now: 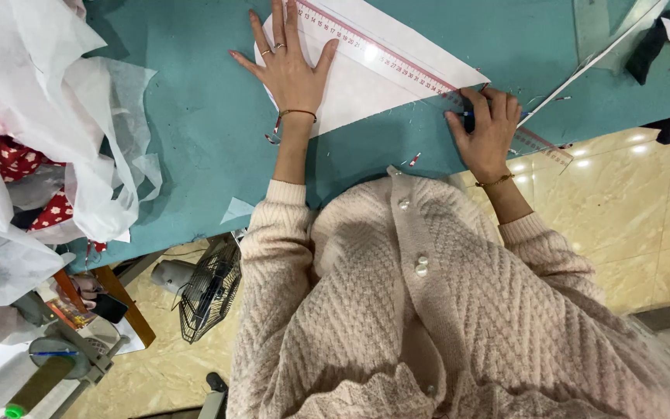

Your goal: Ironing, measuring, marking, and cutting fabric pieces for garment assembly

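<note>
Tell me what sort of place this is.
Probably a sewing or tailoring workshop: a teal cutting table, a long ruler laid over white fabric, and heaps of white interlining.

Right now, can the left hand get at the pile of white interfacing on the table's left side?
Probably yes: the left hand lies flat on the white fabric piece, and only bare teal table lies between it and the white interfacing pile.

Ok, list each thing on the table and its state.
Left hand: flat, fingers spread, pressing the white piece.
Right hand: curled around a pen at the ruler's edge.
White piece: lying flat.
Ruler: flat along the piece's edge.
White fabric: heaped, crumpled.
</note>
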